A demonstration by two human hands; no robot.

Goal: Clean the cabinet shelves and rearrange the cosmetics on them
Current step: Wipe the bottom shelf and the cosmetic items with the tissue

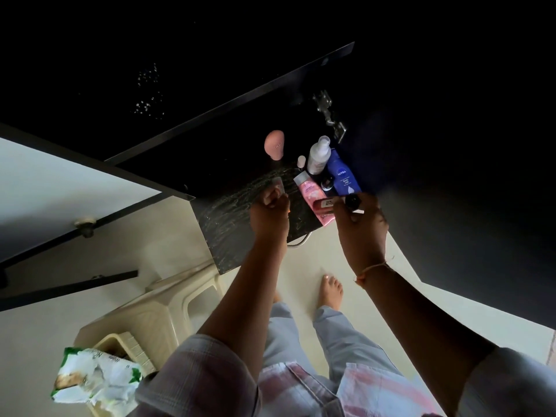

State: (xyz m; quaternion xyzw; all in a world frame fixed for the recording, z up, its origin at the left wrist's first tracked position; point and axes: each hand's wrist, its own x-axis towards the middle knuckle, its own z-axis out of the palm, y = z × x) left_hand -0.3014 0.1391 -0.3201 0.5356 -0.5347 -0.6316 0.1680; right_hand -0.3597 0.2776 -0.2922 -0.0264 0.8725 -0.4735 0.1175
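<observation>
Dark streaked cabinet shelf is shown w/ cosmetics bunched at its right, prob. to free space: blue Nivea bottle, white pump bottle, pink tube. A small clear item is pinched by the left hand; 1 black-capped item is gripped by the curled right hand.

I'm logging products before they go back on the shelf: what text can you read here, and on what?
"NIVEA": dark blue plastic bottle, white letters.
"Body Milk": same bottle, below the brand.
Pink plastic tube: print partly hidden, unreadable.
Small red tube in the right hand: label blurred.
Small clear container in the left hand: nothing legible.
Crumpled green-and-white packet: blurred.
Pink egg-shaped sponge: mark too small.
</observation>
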